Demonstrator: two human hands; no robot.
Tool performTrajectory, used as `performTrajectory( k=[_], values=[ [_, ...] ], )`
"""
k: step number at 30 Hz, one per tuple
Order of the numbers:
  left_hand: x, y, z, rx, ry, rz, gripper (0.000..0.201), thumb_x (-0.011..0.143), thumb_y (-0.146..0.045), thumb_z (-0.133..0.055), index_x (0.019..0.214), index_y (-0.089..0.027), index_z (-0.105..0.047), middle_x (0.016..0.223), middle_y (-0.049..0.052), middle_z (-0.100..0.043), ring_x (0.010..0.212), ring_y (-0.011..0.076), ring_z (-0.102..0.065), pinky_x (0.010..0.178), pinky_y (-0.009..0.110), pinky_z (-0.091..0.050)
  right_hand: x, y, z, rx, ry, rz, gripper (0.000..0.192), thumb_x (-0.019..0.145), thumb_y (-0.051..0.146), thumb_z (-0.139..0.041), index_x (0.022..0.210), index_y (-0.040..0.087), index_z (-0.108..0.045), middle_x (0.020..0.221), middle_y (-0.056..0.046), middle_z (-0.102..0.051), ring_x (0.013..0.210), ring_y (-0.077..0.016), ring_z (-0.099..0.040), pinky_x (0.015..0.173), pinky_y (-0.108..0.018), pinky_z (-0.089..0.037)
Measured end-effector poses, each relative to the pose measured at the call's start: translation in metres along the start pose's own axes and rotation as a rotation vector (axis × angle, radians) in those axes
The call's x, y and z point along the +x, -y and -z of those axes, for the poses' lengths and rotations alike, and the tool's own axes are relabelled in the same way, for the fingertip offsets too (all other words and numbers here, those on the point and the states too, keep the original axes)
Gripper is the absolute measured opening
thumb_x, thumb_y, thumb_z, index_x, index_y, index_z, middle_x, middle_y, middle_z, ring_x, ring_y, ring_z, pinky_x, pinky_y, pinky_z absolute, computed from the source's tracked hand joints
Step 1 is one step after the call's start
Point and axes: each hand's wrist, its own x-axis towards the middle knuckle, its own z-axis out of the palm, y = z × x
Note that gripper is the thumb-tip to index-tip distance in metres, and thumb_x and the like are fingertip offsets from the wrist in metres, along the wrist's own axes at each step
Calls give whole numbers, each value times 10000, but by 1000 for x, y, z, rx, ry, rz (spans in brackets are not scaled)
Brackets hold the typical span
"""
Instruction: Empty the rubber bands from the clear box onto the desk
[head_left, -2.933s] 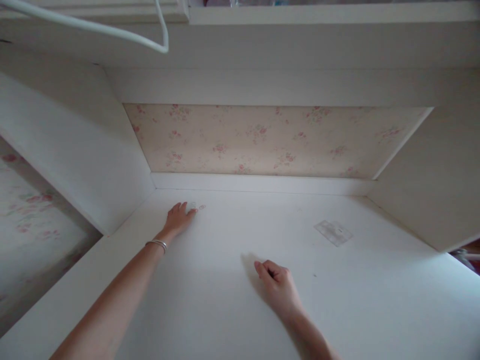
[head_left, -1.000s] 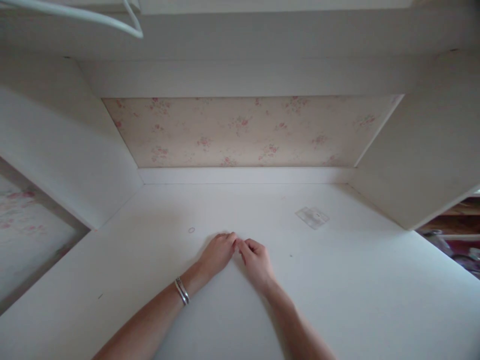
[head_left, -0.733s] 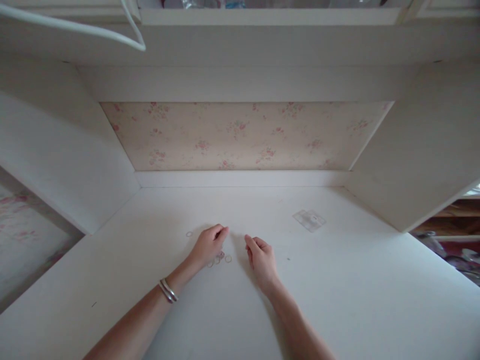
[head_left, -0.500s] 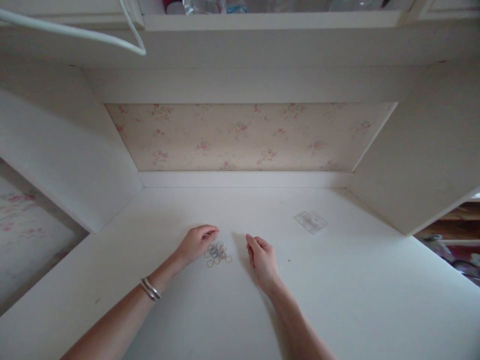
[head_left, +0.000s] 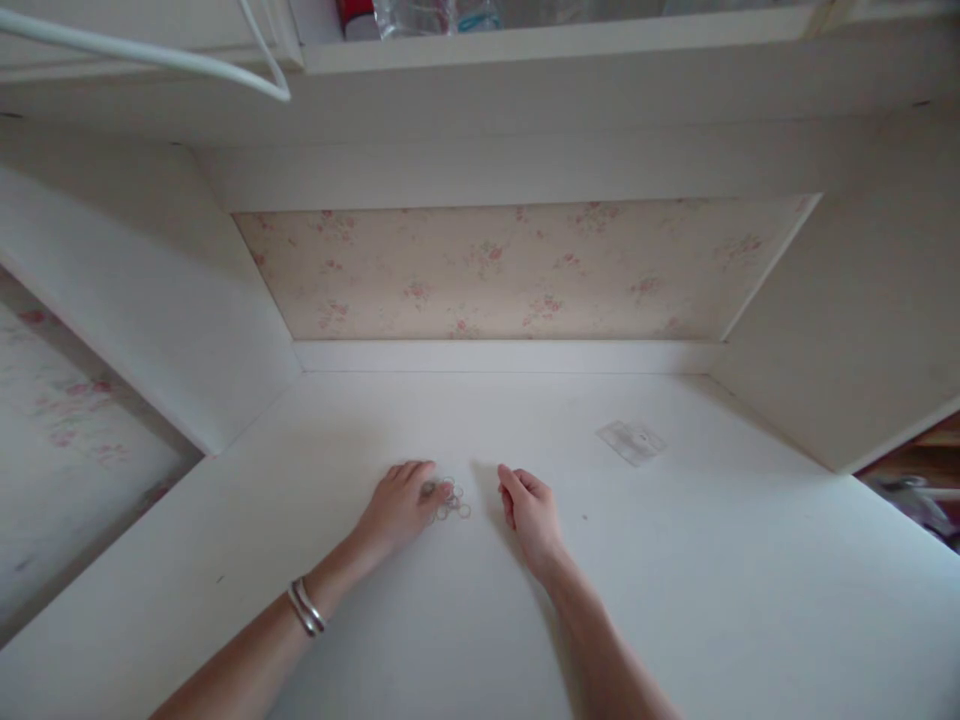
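At frame centre the left hand (head_left: 401,505) lies flat, fingertips on the small clear rings (head_left: 448,500); the right hand (head_left: 531,510) rests loosely curled, empty. Best sweep gently, keeping the rings bunched on the white desk (head_left: 675,600)

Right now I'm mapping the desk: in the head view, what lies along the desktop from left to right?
Bracelets → left hand → small rings → right hand → clear plastic square.

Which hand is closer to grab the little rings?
Probably the left hand: its fingertips already rest on the little rings on the white desk. The right hand lies beside the pile, not touching it.
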Motion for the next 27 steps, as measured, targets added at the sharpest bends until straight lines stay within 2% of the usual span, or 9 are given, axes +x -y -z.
performTrajectory(
  k=[3, 6, 9, 13, 18, 23, 27],
  values=[
    [-10, -31, -10, 34, -11, -84, 431, 834, -507, -527, 1166, -232, -535, 1158, 78, -573, 1085, 252, -477, 935, 400, -362, -3, -1, 2, 12, 7, 5, 432, 771, 589, -536, 608, 192, -488, 435, 79, -366, 386, -75, -284, 402, -231, -201],
    [-10, -40, -19, 37, -23, -82, 333, 863, -414, -512, 1140, -232, -549, 1134, 74, -555, 1054, 247, -470, 903, 400, -372, -6, -1, 4, 10, 14, 6, 437, 767, 595, -537, 608, 191, -486, 433, 79, -371, 381, -74, -284, 399, -229, -201],
    [-3, -35, -26, -21, -33, -63, 219, 891, -282, -471, 1073, -235, -583, 1073, 59, -569, 1014, 223, -489, 894, 388, -383, -6, -1, 4, 13, 20, 2, 433, 767, 591, -538, 611, 190, -487, 435, 78, -371, 381, -72, -283, 394, -226, -200],
    [2, -25, -28, -179, -36, -89, 182, 884, -202, -453, 951, -218, -622, 979, 55, -614, 951, 204, -541, 882, 376, -414, -5, -1, 2, -24, 21, -2, 437, 767, 596, -534, 612, 190, -493, 440, 74, -375, 386, -74, -286, 393, -226, -205],
    [6, -18, -22, -467, -27, 32, 197, 867, -260, -479, 996, -203, -616, 996, 53, -653, 917, 184, -599, 846, 330, -471, -6, -2, 0, -118, 37, 11, 458, 775, 615, -511, 613, 187, -502, 457, 69, -374, 403, -79, -290, 405, -230, -216],
    [7, -12, -8, -701, 75, 118, 287, 866, -398, -490, 1020, -187, -607, 986, 52, -682, 895, 182, -637, 822, 305, -507, -9, -4, -2, -264, 34, 87, 451, 817, 570, -482, 592, 181, -511, 477, 57, -384, 445, -86, -315, 437, -225, -240],
    [3, 3, 2, -686, 85, 123, 272, 859, -343, -478, 1046, -195, -609, 1017, 52, -682, 911, 187, -639, 819, 308, -518, -13, -6, -5, -470, -9, 230, 383, 850, 487, -475, 638, 180, -564, 537, 32, -464, 513, -105, -410, 490, -226, -300]
  ],
)
